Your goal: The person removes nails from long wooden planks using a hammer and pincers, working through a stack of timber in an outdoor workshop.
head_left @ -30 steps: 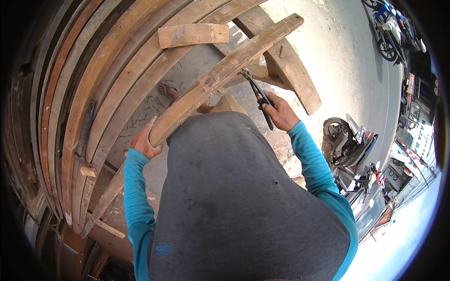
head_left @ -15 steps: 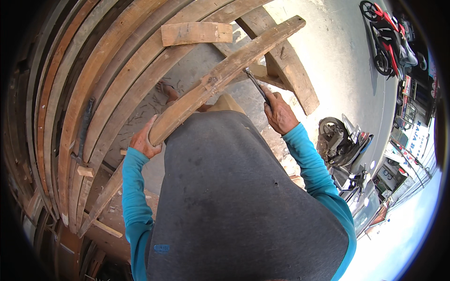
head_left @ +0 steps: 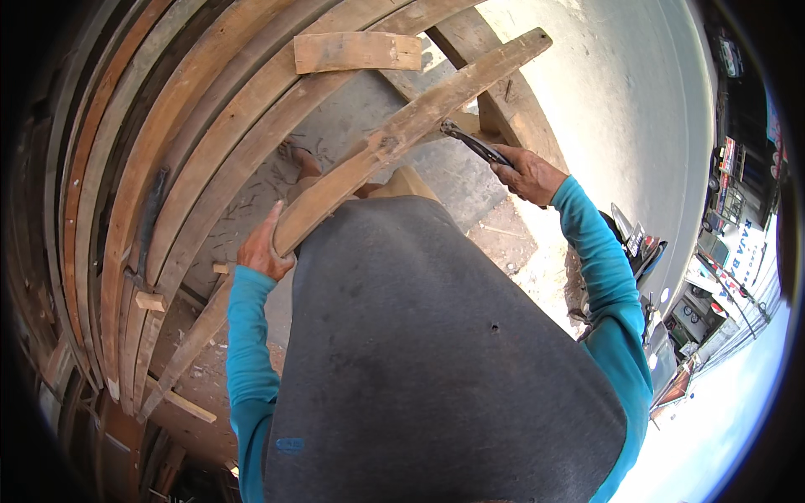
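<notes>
My left hand (head_left: 266, 246) grips the near end of a worn wooden plank (head_left: 394, 138), which slants up to the right in front of me. My right hand (head_left: 530, 174) is closed around the handles of dark metal pincers (head_left: 474, 144). Their head is close to the plank's right edge, near its middle; whether it touches the wood I cannot tell. A rough dark patch marks the plank near there. Behind the plank's far part lies a broad wooden board (head_left: 524, 109) with a nail in it.
Long curved beams (head_left: 189, 109) are stacked at the left, with a hammer (head_left: 151, 222) lying on them. A short wood block (head_left: 356, 52) rests across the beams. Loose nails (head_left: 251, 189) litter the ground. A parked motorbike (head_left: 641, 247) stands by the road at right.
My right hand and the pincers have swung right and turned, so the tool now points more sideways. The plank has barely moved. My view has shifted slightly.
</notes>
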Action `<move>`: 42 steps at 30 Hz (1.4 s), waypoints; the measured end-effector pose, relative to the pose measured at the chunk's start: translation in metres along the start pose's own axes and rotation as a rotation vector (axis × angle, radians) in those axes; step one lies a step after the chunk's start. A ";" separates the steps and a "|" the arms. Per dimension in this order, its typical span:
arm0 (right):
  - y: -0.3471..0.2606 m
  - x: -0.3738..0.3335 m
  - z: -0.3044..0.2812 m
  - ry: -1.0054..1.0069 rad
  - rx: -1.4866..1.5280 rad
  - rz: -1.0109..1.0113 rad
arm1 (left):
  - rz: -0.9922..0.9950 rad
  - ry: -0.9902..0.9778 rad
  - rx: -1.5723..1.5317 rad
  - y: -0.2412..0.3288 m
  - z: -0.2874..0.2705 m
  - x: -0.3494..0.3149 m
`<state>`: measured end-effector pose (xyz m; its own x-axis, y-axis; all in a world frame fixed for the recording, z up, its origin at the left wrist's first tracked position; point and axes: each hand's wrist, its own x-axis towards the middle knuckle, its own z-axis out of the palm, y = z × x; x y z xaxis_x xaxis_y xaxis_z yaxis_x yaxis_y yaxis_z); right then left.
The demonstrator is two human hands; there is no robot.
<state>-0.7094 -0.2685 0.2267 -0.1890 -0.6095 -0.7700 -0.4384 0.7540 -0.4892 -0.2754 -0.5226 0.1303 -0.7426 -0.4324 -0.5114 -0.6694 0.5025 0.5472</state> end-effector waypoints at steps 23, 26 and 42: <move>0.056 0.000 -0.049 0.135 0.918 0.134 | -0.007 -0.058 -0.020 0.006 -0.008 0.007; 0.056 0.000 -0.063 0.028 0.871 0.124 | -0.041 -0.073 0.011 0.008 -0.007 0.006; -0.017 0.061 0.107 0.532 1.452 0.157 | -0.033 -0.168 -0.021 0.006 -0.020 0.012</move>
<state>-0.6192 -0.2923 0.1436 -0.5666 -0.2806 -0.7747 0.7526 0.2066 -0.6253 -0.2886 -0.5397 0.1405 -0.7077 -0.3159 -0.6319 -0.6948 0.4734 0.5414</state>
